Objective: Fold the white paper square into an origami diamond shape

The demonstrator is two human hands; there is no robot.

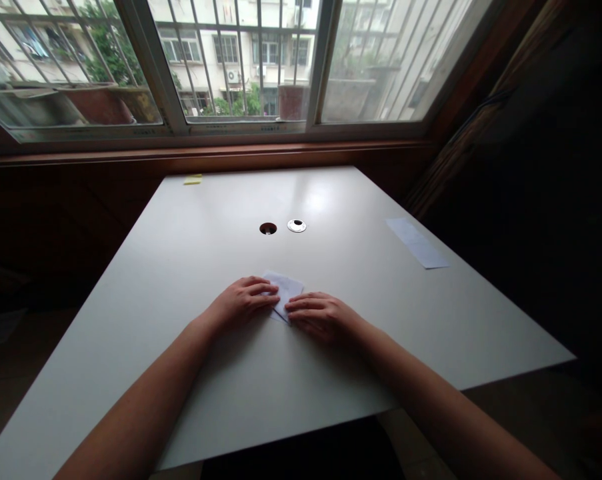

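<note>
A small folded piece of white paper (287,287) lies on the white table, between my two hands. My left hand (245,300) holds its left side, with the fingers close together over the edge. From the right, my right hand (325,313) grips the lower right edge, fingertips on the paper and the thumb hidden beneath the hand. A fold line runs down toward the paper's lower corner. Part of the sheet is covered by the fingers.
The white table (205,240) has a round hole (268,229) with a white ring-shaped cover (297,227) beside it. A strip of paper (417,245) lies near the right edge, and a yellow sticky note (193,179) at the far left corner. A barred window stands behind.
</note>
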